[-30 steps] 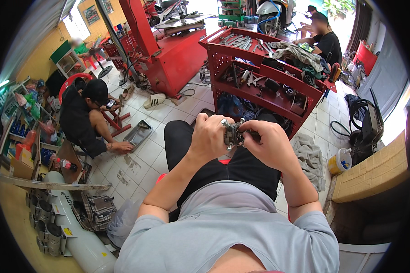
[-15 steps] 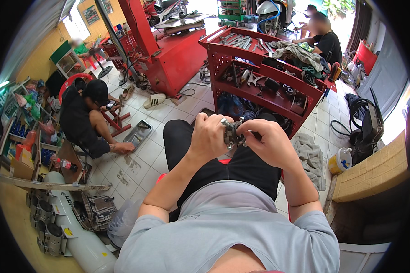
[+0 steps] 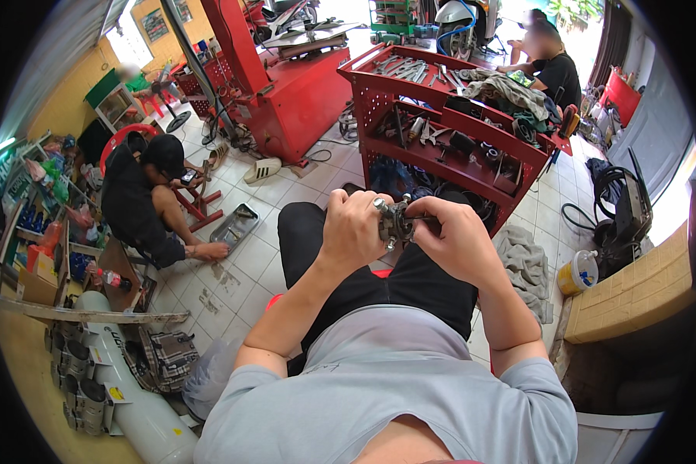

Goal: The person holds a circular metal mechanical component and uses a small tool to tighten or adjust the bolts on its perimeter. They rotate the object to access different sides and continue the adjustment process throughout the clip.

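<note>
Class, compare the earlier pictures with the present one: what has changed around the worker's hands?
The bare right hand has shifted its fingers slightly forward, away from the body, at the small dark-and-silver metal part; whether it let go in between is unclear. The bare left hand keeps its hold, and the red metal tool trolley stays put.

Both hands [image 3: 356, 232] meet at what seems a small metal machine part [image 3: 394, 222] above black trousers [image 3: 352, 288].

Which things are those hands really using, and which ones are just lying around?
In use:
Metal part, in the left hand; the right hand has its fingers close against it.

Lying about, it seems:
Grey cloth
Slipper
Bucket
Checked bag
</note>
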A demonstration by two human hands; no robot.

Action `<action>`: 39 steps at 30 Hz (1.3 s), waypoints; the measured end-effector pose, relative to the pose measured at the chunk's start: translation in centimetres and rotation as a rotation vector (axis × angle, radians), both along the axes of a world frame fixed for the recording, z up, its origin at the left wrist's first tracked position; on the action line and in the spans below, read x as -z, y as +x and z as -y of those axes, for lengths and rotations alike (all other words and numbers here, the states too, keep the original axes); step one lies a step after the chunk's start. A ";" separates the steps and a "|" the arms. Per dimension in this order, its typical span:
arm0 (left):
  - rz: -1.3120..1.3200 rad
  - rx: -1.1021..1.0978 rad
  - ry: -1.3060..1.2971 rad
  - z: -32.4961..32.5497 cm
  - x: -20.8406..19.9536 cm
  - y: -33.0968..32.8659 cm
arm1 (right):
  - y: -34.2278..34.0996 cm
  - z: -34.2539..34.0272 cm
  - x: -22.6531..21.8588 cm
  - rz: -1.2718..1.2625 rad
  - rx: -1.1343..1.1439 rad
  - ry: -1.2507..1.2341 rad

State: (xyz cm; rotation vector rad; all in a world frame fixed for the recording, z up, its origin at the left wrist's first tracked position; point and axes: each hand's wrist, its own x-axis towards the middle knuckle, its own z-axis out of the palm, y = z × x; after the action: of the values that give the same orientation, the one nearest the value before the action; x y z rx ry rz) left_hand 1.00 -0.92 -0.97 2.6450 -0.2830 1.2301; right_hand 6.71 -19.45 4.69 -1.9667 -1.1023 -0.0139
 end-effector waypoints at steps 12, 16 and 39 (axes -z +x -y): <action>-0.058 -0.022 -0.018 -0.2 0.1 0.0 | 0.3 0.1 0.0 -0.065 -0.044 -0.030; -0.080 -0.028 -0.019 -0.1 0.0 -0.3 | 0.3 0.0 -0.3 -0.106 -0.050 0.013; -0.063 -0.043 -0.022 -0.6 0.4 0.1 | 0.4 0.2 -0.7 -0.090 -0.009 0.018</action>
State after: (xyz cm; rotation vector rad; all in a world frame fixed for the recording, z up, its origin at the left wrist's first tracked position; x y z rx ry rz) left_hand 1.06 -0.33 -1.33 2.6782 -0.2027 1.1532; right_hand 7.15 -19.66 5.40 -1.9270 -1.0488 0.0690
